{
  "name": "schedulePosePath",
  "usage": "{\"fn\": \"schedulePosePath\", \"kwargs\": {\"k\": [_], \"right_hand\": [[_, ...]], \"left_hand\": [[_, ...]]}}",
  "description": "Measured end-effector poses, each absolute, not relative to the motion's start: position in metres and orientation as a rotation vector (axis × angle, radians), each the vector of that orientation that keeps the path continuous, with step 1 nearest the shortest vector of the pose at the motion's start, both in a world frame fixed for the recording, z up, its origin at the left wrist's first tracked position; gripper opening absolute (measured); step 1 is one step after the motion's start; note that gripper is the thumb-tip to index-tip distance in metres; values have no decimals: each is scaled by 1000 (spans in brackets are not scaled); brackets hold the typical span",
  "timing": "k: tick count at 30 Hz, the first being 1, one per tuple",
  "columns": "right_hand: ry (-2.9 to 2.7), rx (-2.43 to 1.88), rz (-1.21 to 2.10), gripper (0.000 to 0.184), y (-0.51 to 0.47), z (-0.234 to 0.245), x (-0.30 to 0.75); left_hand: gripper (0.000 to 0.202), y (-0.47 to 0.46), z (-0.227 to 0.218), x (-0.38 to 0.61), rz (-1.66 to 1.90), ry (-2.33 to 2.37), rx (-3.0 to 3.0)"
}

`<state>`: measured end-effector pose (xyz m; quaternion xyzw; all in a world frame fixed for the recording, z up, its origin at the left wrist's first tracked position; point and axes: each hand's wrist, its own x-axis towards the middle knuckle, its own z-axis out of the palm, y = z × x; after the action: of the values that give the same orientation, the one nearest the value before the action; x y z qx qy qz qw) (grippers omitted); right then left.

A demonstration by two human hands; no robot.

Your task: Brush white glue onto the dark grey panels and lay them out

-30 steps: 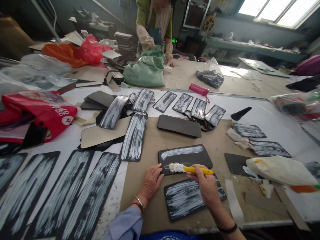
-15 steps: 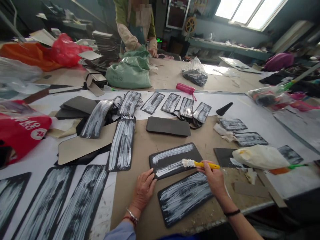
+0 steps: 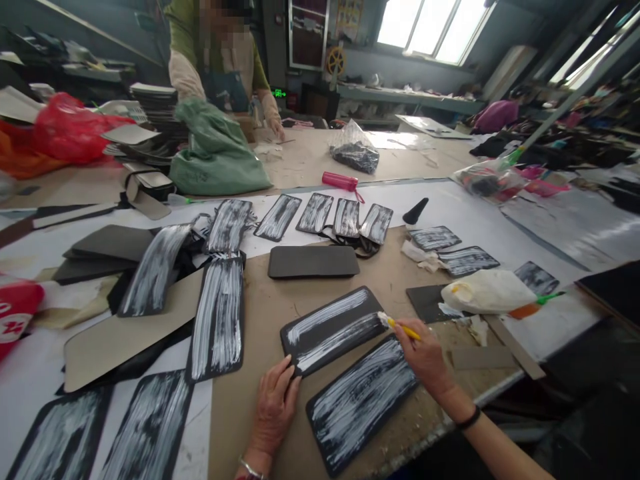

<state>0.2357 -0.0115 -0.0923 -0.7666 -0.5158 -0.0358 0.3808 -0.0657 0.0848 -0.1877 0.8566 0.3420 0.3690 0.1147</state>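
My right hand (image 3: 427, 360) grips a yellow-handled brush (image 3: 409, 331), its bristles loaded with white paste. The bristles touch the right end of a dark rectangular panel (image 3: 334, 327), which carries two separate white stripes with a dark band between them. My left hand (image 3: 274, 400) rests its outstretched fingertips on that panel's lower left corner. Just below lies another dark panel (image 3: 363, 403), streaked white over most of its face; my right hand partly covers its upper right corner. A bare dark grey panel (image 3: 314, 261) lies beyond the striped one.
More white-streaked panels (image 3: 219, 320) lie to the left and along the back. A pale plastic bag (image 3: 487, 291) sits on a dark sheet at the right. Farther off are a pink bottle (image 3: 340, 180), a green sack (image 3: 215, 153) and a person (image 3: 227, 67) across the table.
My right hand has drawn the brush rightward along the panel, lengthening the lower white stripe to its right end. My left hand stays at the corner. The view has swung right.
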Motion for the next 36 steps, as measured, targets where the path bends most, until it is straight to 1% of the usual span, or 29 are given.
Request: {"fn": "schedulePosePath", "kwargs": {"k": [3, 5, 8, 11, 15, 19, 22, 24, 27, 31, 34, 36], "right_hand": [[-1374, -1857, -2, 24, -8, -88, 220], [-1361, -1832, -10, 21, 0, -83, 225], [-1354, -1846, -94, 23, 17, -84, 244], [-1433, -1878, -99, 28, 30, -95, 245], [-1596, -1776, 47, 23, 25, -100, 201], [-1604, -1602, 263, 19, 18, -80, 165], [-1501, -1603, 254, 13, 27, -67, 161], [-1479, -1588, 259, 11, 40, -66, 156], [-1605, -1485, 301, 15, 58, -76, 136], [-1945, -1356, 316, 21, 60, -89, 105], [-2074, -1318, 380, 22, 45, -86, 97], [-2019, -1334, 457, 22, 34, -79, 97]], "left_hand": [[22, 85, -189, -67, 1060, 1001, 2531], [22, 86, -189, -67, 1053, 1010, 2534], [21, 85, -187, -66, 1064, 1015, 2523], [21, 85, -185, -65, 1071, 1020, 2508], [21, 85, -186, -65, 1079, 1015, 2502], [25, 85, -186, -66, 1055, 1010, 2496], [26, 83, -182, -65, 1053, 1026, 2469], [23, 82, -180, -64, 1060, 1061, 2447], [20, 81, -178, -63, 1049, 1117, 2416], [17, 80, -176, -63, 1025, 1154, 2401], [18, 80, -176, -64, 1029, 1142, 2418], [20, 80, -176, -64, 1017, 1129, 2424]]}}
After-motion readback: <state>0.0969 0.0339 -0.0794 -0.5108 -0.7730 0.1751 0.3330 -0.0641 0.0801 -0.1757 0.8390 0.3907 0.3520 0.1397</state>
